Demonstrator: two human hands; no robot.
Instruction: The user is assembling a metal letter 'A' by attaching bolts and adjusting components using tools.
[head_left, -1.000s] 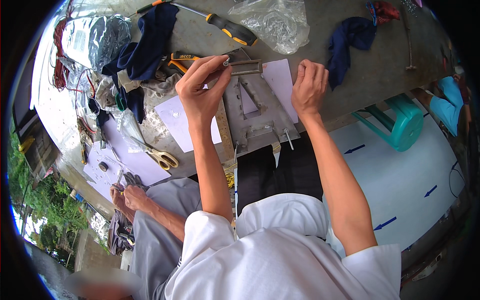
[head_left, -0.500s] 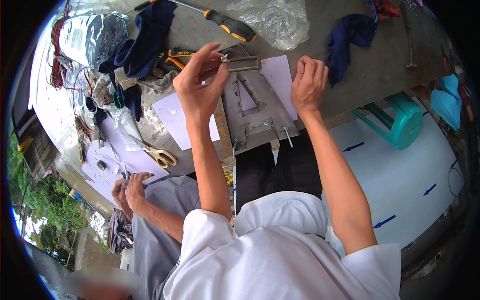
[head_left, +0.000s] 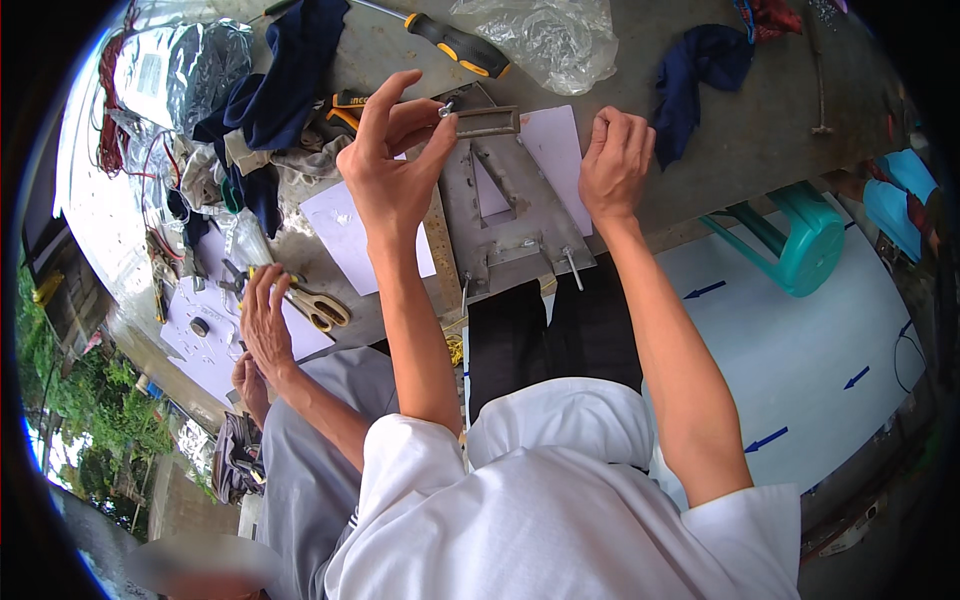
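Note:
A grey metal frame [head_left: 520, 245] with an A-shaped opening lies at the table's near edge, bolts sticking out at its near corners. Across its far end sits a narrow rectangular metal bracket [head_left: 490, 122]. My left hand [head_left: 392, 190] is at the bracket's left end. Its thumb and a bent finger close on a small shiny metal piece [head_left: 446, 109], which looks like a wing nut, while the index finger is raised. To the right of the frame, my right hand [head_left: 615, 165] is closed with fingers curled; whatever they may hold is hidden.
White paper sheets [head_left: 340, 225] lie under and beside the frame. Beyond are a screwdriver [head_left: 458, 46], a clear plastic bag [head_left: 560, 45] and dark cloths [head_left: 705, 75]. At left, a co-worker's hand [head_left: 265, 325] is near scissors [head_left: 320, 307]. A green stool [head_left: 810, 245] stands at right.
My left index finger has lifted away from the small metal piece. My right hand has stayed in place. The co-worker's hand has reached forward toward the pliers and scissors.

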